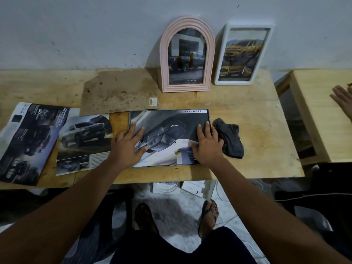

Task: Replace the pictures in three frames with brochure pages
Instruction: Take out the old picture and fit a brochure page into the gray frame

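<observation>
Pressing flat with spread, ungripping fingers, left hand and right hand are pinning opposite ends of the brochure page, lying lengthwise left-to-right on the table.

dim, flat indoor light with a cool cast; soft shadows under the pale wooden table. wide-angle bending stretches the edges. faint glare on the pink arched frame's glass; slightly soft throughout.

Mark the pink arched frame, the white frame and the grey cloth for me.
pink arched frame (185, 87): head view, bottom rail.
white frame (249, 24): head view, top rail.
grey cloth (231, 139): head view, its middle.
</observation>
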